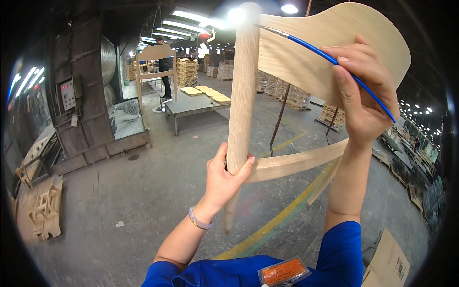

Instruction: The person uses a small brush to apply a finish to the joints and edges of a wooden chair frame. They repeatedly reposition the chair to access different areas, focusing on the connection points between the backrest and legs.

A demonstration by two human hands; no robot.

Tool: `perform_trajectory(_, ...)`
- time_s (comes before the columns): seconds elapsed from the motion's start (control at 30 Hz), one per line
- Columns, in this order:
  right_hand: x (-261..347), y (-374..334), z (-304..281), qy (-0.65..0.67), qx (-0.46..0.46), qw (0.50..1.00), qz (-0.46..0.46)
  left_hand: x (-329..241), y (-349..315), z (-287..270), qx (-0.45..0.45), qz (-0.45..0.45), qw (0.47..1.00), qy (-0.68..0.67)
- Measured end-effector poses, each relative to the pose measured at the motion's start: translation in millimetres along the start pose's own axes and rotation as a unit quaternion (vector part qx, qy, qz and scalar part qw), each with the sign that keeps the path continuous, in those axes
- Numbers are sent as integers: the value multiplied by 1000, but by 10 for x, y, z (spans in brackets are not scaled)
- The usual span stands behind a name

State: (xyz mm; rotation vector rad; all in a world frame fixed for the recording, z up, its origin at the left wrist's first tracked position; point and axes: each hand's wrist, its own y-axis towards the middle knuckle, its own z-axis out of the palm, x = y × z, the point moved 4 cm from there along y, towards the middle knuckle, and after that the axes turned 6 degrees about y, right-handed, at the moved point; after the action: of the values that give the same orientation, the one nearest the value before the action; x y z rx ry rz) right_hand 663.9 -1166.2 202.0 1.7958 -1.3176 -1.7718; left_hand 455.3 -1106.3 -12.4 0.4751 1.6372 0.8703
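A pale, unpainted wooden chair frame hangs in front of me. It has a round upright post (243, 95), a broad curved backrest (291, 60) and a curved lower rail (301, 160). My left hand (222, 177) is closed around the post near the rail joint. Pinched between the fingers and thumb of my right hand (366, 95) is a thin paintbrush (313, 49) with a blue handle and metal ferrule. Its tip is at the seam where backrest meets post, close to the post's top; glare blurs whether it touches.
Dark thin rods (281, 117) hang behind the frame. Another chair frame (155, 53) hangs farther back, near a person (166, 71). A low table (196, 108) bears yellowish panels. A control box (68, 95) is on the left booth wall; a flattened cardboard sheet (387, 260) lies lower right.
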Motion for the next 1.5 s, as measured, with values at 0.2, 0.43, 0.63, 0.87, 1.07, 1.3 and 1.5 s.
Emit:
perform_trajectory(0.2,-12,-30,-52,-12,3,1000,2,12,-41,82,27,-8,1000,1)
perform_trajectory(0.43,-39,-84,-72,-13,-2,1000,1,-4,-55,99,9,8,1000,0)
perform_trajectory(0.63,-83,-122,-78,-9,-6,1000,-4,-8,-61,93,15,7,1000,9)
perform_trajectory(0.87,-111,-138,-75,-6,-11,1000,-8,-19,-52,85,20,-1,1000,19)
perform_trajectory(1.07,-132,-133,-68,-13,-9,1000,-13,-28,-42,66,21,6,1000,21)
perform_trajectory(1.3,-173,-147,-24,-4,-12,1000,-10,-14,-24,55,27,12,999,29)
perform_trajectory(1.5,-189,-149,7,-5,-6,1000,-16,13,-18,57,31,5,999,21)
